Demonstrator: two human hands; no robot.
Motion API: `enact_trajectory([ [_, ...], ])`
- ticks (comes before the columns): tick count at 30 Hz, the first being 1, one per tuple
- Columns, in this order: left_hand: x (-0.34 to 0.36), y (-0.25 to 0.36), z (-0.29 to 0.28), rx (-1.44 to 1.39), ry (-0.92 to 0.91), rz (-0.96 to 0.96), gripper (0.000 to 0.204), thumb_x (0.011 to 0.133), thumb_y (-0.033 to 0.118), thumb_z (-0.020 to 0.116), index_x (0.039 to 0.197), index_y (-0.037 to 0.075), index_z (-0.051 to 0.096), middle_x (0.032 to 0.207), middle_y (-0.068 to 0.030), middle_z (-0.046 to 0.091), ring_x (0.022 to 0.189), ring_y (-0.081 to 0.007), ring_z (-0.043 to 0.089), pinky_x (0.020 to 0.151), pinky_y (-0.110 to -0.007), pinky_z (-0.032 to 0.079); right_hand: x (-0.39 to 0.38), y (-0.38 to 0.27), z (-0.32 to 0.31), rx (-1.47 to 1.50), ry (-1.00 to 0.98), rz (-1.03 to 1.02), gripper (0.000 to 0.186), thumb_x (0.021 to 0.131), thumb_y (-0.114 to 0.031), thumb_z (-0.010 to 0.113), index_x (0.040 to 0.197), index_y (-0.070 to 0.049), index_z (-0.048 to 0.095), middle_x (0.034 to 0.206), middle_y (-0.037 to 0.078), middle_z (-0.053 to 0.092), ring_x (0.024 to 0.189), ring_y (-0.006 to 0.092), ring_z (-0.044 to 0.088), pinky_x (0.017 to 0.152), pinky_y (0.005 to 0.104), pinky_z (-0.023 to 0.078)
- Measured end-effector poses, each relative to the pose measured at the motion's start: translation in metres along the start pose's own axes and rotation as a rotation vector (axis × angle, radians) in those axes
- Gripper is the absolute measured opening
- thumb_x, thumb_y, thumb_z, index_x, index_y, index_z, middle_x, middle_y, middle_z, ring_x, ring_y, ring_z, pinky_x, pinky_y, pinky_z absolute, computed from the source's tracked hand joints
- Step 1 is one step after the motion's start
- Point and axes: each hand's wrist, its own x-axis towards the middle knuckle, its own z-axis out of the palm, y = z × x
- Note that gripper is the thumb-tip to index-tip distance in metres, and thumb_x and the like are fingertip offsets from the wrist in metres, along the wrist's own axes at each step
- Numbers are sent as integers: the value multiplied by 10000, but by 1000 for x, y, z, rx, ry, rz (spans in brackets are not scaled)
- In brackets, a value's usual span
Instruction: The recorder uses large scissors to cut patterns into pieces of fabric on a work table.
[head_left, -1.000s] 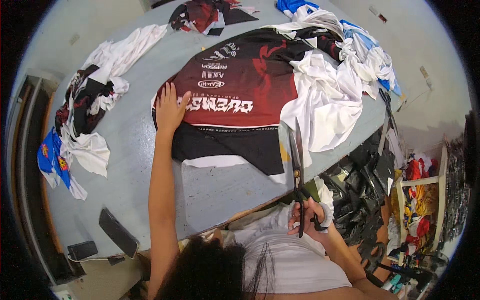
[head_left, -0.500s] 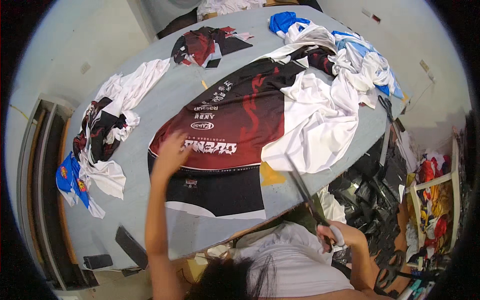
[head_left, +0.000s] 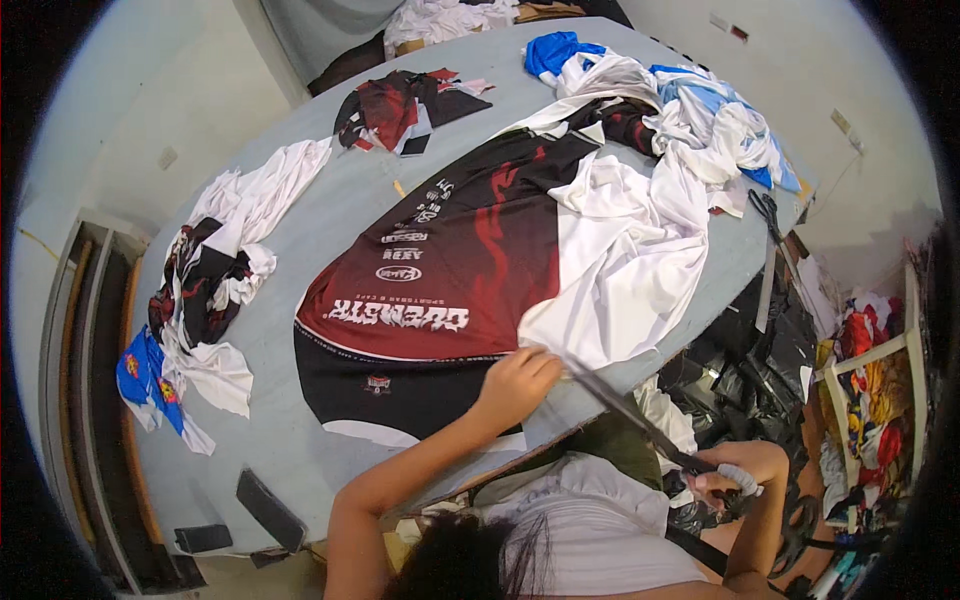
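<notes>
My right hand (head_left: 742, 470) grips a large pair of scissors (head_left: 640, 420) by handles partly wrapped in pale material. Their long blades point up and left, with the tips close to my left fingers. My left hand (head_left: 518, 385) has its fingers drawn together at the right edge of a printed dark red and black jersey panel (head_left: 450, 260), where it meets a white cloth (head_left: 630, 260). The fingertips appear to pinch the fabric there; the exact grip is partly hidden. A black band with a white lower edge runs along the panel's near side, partly beneath my left forearm.
White and dark fabric pieces (head_left: 215, 270) lie at the left, with a blue printed piece (head_left: 150, 375) nearer. Dark red scraps (head_left: 395, 110) sit at the back, blue and white cloth (head_left: 720, 120) back right. Another pair of scissors (head_left: 768, 215) lies at the right edge. Black plastic bags (head_left: 740, 350) are beyond it.
My left hand has moved from the panel's left part to its right edge beside the white cloth. My right hand and the scissors have shifted right, the blades now lying flatter.
</notes>
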Motion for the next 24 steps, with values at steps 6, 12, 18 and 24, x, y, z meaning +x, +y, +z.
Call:
enact_trajectory([
  [6, 14, 47, 4, -282, -54, -99, 133, 753, 163, 562, 845, 79, 606, 869, -52, 614, 829, -210, 617, 679, -309, 491, 26, -22, 8, 425, 127, -204, 473, 827, -512, 535, 840, -40, 541, 720, 35, 563, 633, 101, 545, 560, 206, 436],
  [12, 55, -28, -25, -580, -175, -373, 219, 850, 245, 518, 966, 104, 639, 892, -87, 652, 810, -221, 641, 689, -296, 494, 38, -22, 21, 608, 343, -331, 417, 880, -426, 492, 792, -18, 476, 587, 60, 495, 484, 150, 524, 454, 256, 413],
  [18, 137, -145, -13, -283, -32, -287, 297, 848, 323, 517, 1040, 119, 615, 1083, -115, 587, 1023, -245, 551, 869, -348, 418, 92, -19, 34, 477, 830, -602, 400, 852, -384, 562, 818, 6, 482, 550, 48, 489, 436, 127, 488, 426, 240, 390],
  [24, 192, -179, 45, 42, -351, -140, 696, 672, 593, 599, 1283, 307, 428, 1383, -126, 323, 1287, -351, 255, 1009, -604, 160, 105, -17, 20, 470, 1020, -571, 281, 790, -227, 665, 821, -16, 481, 522, 2, 469, 408, 88, 456, 387, 228, 360],
])
